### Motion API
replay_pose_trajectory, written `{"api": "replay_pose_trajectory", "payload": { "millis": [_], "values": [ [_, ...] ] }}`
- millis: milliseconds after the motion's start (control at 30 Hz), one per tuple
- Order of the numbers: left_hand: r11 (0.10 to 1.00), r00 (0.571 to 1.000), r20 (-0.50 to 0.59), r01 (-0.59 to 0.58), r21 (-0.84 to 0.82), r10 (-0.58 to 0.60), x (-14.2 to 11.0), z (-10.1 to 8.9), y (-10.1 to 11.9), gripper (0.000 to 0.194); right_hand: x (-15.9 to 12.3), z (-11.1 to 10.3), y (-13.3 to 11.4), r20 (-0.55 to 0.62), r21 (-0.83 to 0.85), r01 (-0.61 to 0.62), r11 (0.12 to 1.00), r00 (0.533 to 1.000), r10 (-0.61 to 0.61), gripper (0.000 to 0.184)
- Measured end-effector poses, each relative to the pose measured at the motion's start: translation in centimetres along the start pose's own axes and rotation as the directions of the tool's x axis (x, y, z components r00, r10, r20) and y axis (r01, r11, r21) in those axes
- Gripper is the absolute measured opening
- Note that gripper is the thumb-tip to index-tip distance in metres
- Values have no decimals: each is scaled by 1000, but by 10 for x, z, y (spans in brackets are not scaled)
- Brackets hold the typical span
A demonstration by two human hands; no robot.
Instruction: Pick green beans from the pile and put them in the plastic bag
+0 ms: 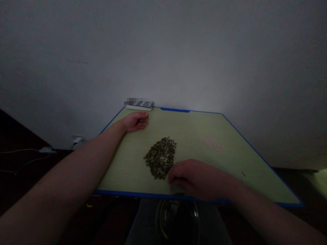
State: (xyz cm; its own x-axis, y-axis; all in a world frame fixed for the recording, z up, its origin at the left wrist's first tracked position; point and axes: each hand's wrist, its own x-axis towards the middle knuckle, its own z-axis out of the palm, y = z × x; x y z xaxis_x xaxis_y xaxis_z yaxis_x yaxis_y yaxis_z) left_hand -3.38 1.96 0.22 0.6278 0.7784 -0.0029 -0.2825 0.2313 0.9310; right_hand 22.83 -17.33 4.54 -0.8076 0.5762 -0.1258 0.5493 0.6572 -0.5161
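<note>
On the pale green board, a loose patch of small dark green pieces (160,158), like beans or seeds, lies spread out with a thin spot in its middle. My left hand (137,121) rests as a loose fist at the far left of the board, with nothing showing in it. Close to the near edge, my right hand (190,177) is curled beside the lower right of the patch. Its fingertips point down and left, and a greyish smudge lies under them; what they hold, if anything, is hidden. A shiny round bowl (163,221) sits at my lap below the edge.
The tabletop (184,127) has a blue rim and stands against a grey wall. A white-edged book or box (140,106) lies at the back left corner. Pale small pieces (213,145) are scattered right of centre, with a thin dark sliver (243,174) nearer the right side.
</note>
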Motion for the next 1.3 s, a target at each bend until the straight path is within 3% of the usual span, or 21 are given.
{"api": "replay_pose_trajectory", "payload": {
  "millis": [433,567,667,767,867,1067,1300],
  "values": [
    [1000,1000,-2,2,-9,-2,-1,1,0,29,-22,13,-13,-15,-21,-92,996,996,92,24],
    [1000,1000,-3,-5,-16,5,-1,1,0,27,-35,18,-9,-86,54,-139,989,986,143,24],
    [1000,1000,-3,-1,-17,1,-1,2,0,27,-46,16,6,-234,133,-213,968,942,240,27],
    [1000,1000,-9,-1,-13,1,-1,3,0,27,-50,10,24,-354,89,-326,941,873,336,29],
    [1000,1000,-6,5,-8,-5,-2,3,1,28,-42,3,33,-365,11,-430,903,839,404,32],
    [1000,1000,2,-2,-9,2,-2,2,1,26,-4,-10,41,-372,-153,-484,862,836,403,35],
    [999,1000,-15,8,-38,-9,-2,1,0,28,28,-33,78,-420,-252,-574,779,790,446,32]
  ]
}}
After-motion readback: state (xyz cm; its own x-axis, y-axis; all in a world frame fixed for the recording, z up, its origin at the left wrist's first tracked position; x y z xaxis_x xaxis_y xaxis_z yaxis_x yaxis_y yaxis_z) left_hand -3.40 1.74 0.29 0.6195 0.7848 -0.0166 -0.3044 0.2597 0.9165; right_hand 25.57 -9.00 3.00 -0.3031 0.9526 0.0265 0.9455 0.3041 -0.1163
